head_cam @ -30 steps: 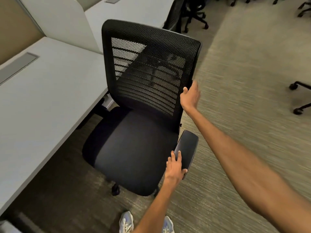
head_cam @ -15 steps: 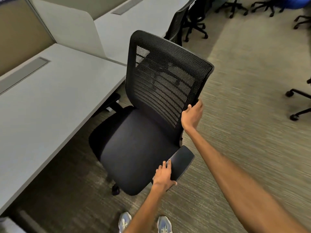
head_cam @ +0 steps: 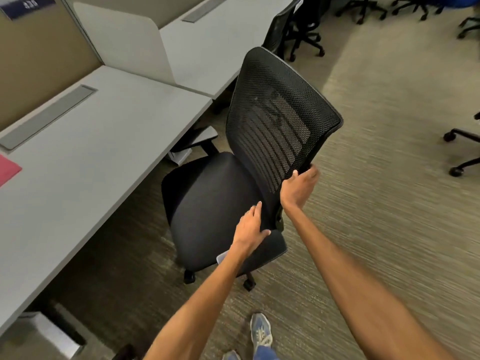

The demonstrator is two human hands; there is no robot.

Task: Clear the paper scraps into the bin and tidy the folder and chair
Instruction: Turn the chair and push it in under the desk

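The office chair point(head_cam: 223, 203) stands on the carpet point(head_cam: 389, 229) just beside the grey surface point(head_cam: 91, 152), its seat turned partly toward the desk edge and its mesh backrest point(head_cam: 280, 120) leaning away to the right. Both hands are on it. The right hand point(head_cam: 298, 189) grips the lower right edge of the backrest, fingers point(head_cam: 313, 174) wrapped behind the frame and thumb in front. The left hand point(head_cam: 250, 226) lies on the near armrest point(head_cam: 270, 245) at the rear corner of the seat, fingers spread and pressing rather than closed around it. That pairing looks chosen for steering: a high hold to swing the back, a low one to push the base, so the chair can be rotated and rolled in under the surface. The tidying of the chair seems to be in hand and not yet finished, since the seat is out in the aisle.

The surface is bare apart from a red folder point(head_cam: 7, 168) showing at its far left edge and a grey cable flap point(head_cam: 49, 115) set into the top. No paper scraps are visible on it. A pale divider panel point(head_cam: 124, 40) separates it from the next desk. Other black chairs point(head_cam: 298, 24) stand further back, and castors of another show at the right. A light-coloured bin point(head_cam: 52, 333) sits on the floor under the surface at lower left.
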